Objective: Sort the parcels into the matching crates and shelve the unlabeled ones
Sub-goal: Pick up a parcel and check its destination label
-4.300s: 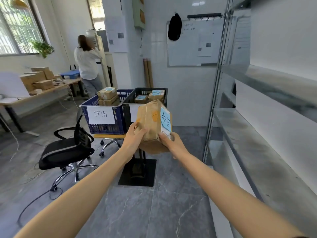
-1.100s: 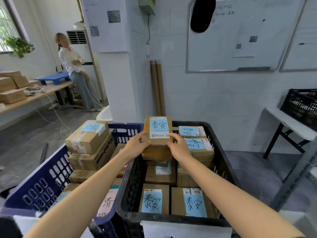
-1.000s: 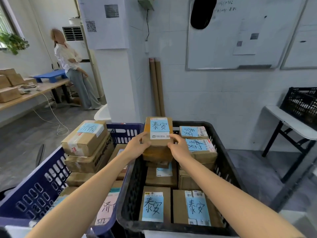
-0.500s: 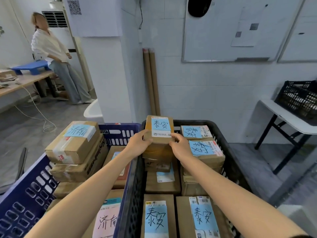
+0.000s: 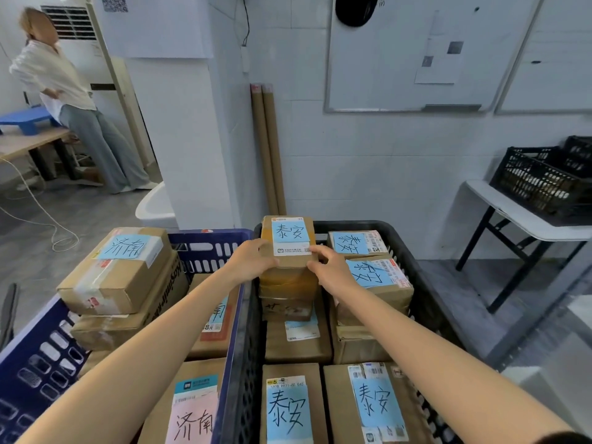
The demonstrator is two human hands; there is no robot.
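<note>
Head view: the parcel (image 5: pixel 290 251), judged stiff and light, is clasped by the curled left hand (image 5: pixel 248 261) and right hand (image 5: pixel 330 269) at its side edges, where it is best held.

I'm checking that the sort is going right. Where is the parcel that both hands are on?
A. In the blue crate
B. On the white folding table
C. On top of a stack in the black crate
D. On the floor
C: the left hand and right hand hold the blue-labelled parcel atop a stack inside the black crate, beside the blue crate.
</note>
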